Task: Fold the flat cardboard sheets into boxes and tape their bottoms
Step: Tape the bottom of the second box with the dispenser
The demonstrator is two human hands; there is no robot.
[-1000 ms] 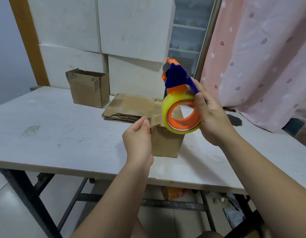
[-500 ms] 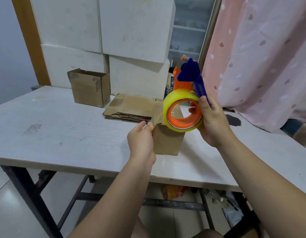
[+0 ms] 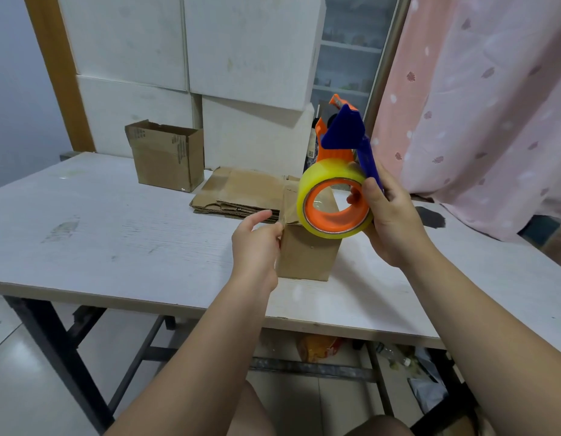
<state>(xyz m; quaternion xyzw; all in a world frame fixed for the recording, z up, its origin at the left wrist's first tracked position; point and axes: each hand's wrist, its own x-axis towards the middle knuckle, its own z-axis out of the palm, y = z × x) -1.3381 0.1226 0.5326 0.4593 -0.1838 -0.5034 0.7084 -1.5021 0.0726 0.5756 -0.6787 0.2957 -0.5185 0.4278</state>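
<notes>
The small box (image 3: pixel 307 256) is sitting on the table (image 3: pixel 115 234), right between the two hands. From the left hand (image 3: pixel 257 247) it is lying at 3 o'clock, touching the fingers. From the right hand (image 3: pixel 395 221) it is lying at about 8 o'clock, a little lower and not touching.

The left hand is pinching the box's top left corner with thumb and curled fingers, and one finger is pointing out straight. A bit of clear tape may be under that pinch, but I cannot tell for sure.

The right hand is gripping the blue handle of the tape gun (image 3: pixel 345 146), fingers wrapped tight. The yellow tape roll (image 3: pixel 332 199) is hanging just over the box top.

I think the top of the box is running from 6 o'clock to 12 o'clock, so the tape gun needs to be going that way. The left hand is nearer for holding the box steady. The flat sheets (image 3: pixel 241 196) are waiting behind, at 11 o'clock.
</notes>
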